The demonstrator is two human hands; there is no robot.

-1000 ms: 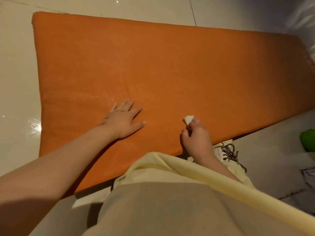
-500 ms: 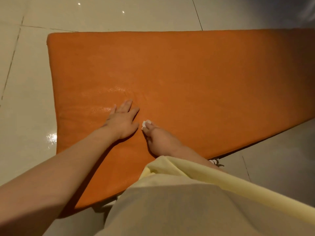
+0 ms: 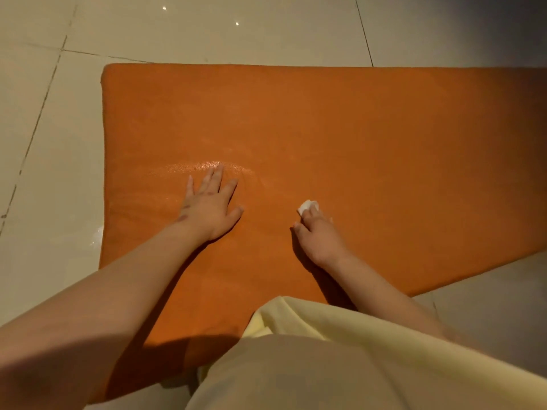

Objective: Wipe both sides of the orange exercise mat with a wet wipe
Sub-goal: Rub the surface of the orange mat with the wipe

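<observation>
Clothing [image 3: 296, 365], pale yellow, fills the lower frame. Two hands on one orange mat [image 3: 370, 137]: left hand [image 3: 211, 207] flat, fingers spread wide; right hand [image 3: 318, 232] at centre frame, fingers curled, pinching one white wet wipe [image 3: 307, 206] against the mat. Mat's left and far edges show, with bare tiled floor [image 3: 207, 31] beyond.

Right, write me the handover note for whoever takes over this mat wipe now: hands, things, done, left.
Hands: the left hand lies flat on the orange exercise mat, fingers spread, bracing it. The right hand grips a bunched white wet wipe against the mat, to the right of the left hand.
Things: the mat lies flat on the tiled floor.
Done: a wet sheen by the left fingertips suggests that part of the upper face is wiped.
Left: probably the rest of this face. The underside is hidden, so I cannot tell whether it has been wiped.
</observation>
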